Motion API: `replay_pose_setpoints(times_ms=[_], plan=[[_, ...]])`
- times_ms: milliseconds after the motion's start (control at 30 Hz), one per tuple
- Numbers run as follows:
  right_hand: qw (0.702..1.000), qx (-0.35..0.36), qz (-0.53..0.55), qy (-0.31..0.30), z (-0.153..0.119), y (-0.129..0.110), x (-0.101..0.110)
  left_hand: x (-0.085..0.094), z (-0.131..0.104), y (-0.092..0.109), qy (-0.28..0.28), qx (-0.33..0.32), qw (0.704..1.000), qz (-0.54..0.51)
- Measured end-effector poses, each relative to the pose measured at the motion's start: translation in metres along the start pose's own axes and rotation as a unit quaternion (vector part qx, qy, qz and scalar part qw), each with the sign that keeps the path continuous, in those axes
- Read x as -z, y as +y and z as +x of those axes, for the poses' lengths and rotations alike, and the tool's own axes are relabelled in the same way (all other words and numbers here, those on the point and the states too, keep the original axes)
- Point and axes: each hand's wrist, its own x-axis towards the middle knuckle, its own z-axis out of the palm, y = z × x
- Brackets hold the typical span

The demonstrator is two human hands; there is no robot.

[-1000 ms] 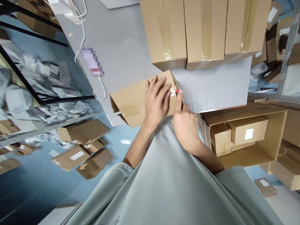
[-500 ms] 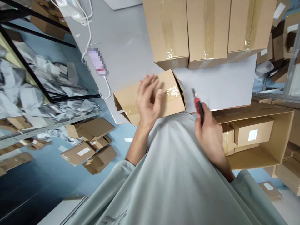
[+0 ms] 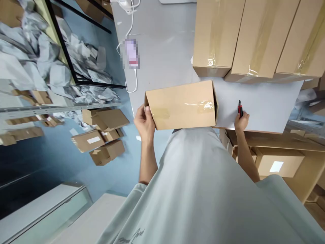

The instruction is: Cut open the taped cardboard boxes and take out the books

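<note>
A brown cardboard box (image 3: 181, 105) lies at the front edge of the grey table, with shiny tape near its right end. My left hand (image 3: 145, 122) grips the box's left end, thumb on the near face and the other fingers partly hidden behind the edge. To the right of the box, my right hand (image 3: 241, 121) is closed around a red and black utility knife (image 3: 240, 109). The knife points away from me over the table and does not touch the box.
Large taped boxes (image 3: 215, 34) stand at the table's back right. A phone-like device (image 3: 131, 54) with a white cable lies at the left. Below the table's right edge is an open carton (image 3: 311, 162) holding boxes. Shelves with wrapped parcels (image 3: 61, 74) stand at the left.
My left hand has moved from the top of the box to its left end. The box now lies straighter. My right hand, with the knife, is farther from the box. The view has shifted.
</note>
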Motion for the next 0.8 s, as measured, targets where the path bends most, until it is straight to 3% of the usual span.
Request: replay_pose_setpoints(times_ms=[133,233,333,433,500,600,667,733,800], plan=[[0.999,0.019,-0.038,0.024,0.0,-0.005,-0.001,0.009,0.005,-0.016,0.012,0.01,1.0,-0.027],[0.996,0.082,0.012,0.033,-0.004,-0.027,-0.004,0.021,0.014,-0.03,0.028,-0.004,0.999,-0.031],[0.98,0.081,0.153,-0.096,-0.016,-0.063,-0.017,0.031,0.026,-0.04,0.049,-0.008,0.998,-0.027],[0.914,0.012,0.297,-0.275,-0.037,-0.102,-0.038,0.043,0.04,-0.048,0.059,-0.012,0.998,-0.011],[0.877,0.001,0.35,-0.33,-0.054,-0.122,-0.049,0.055,0.049,-0.053,0.06,-0.006,0.998,0.016],[0.881,0.023,0.368,-0.296,-0.074,-0.138,-0.047,0.068,0.06,-0.064,0.052,0.017,0.998,0.043],[0.899,0.056,0.365,-0.236,-0.084,-0.139,-0.029,0.067,0.066,-0.073,0.046,0.032,0.998,0.032],[0.916,0.097,0.351,-0.166,-0.091,-0.136,-0.002,0.053,0.071,-0.079,0.029,0.045,0.999,0.002],[0.932,0.129,0.323,-0.103,-0.099,-0.135,0.03,0.026,0.074,-0.078,-0.028,0.059,0.997,-0.045]])
